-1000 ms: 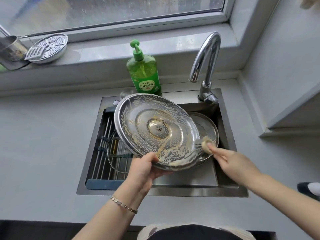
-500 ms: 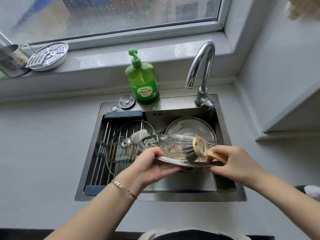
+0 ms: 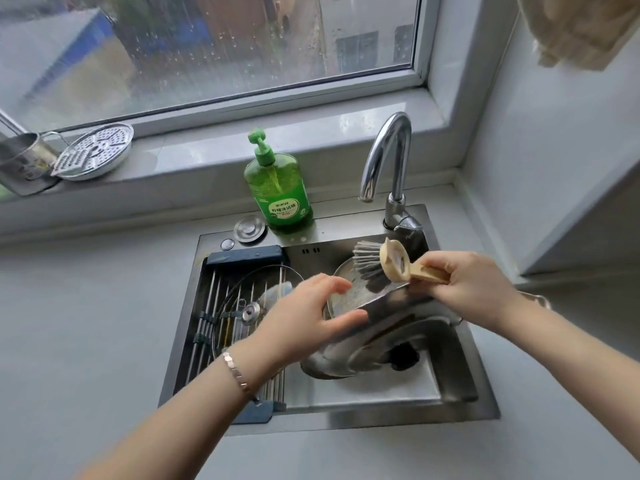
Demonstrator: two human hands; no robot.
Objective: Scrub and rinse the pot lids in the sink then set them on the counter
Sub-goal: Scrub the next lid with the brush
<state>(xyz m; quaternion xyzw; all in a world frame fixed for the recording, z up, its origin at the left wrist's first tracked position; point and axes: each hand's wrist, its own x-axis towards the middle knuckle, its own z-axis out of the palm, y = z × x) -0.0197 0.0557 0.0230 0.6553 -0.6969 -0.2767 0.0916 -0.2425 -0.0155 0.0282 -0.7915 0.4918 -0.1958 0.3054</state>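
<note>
We're mid-scrub: left hand (image 3: 304, 320) pinches the rim of the tilted steel lid (image 3: 388, 337) in the sink (image 3: 460, 407), right hand (image 3: 474, 289) grips the brush (image 3: 377, 265) above it; next, bristles back on.

Grey counter (image 3: 86, 323) bears the steel sink (image 3: 381, 420); soap bottle (image 3: 277, 188) on its rim.

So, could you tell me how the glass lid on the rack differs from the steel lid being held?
The glass lid is see-through, with rack bars showing through it; the steel lid is opaque. The glass lid lies flat, untouched; the steel lid is tilted, held by the left hand. Both are round and within the sink.
</note>
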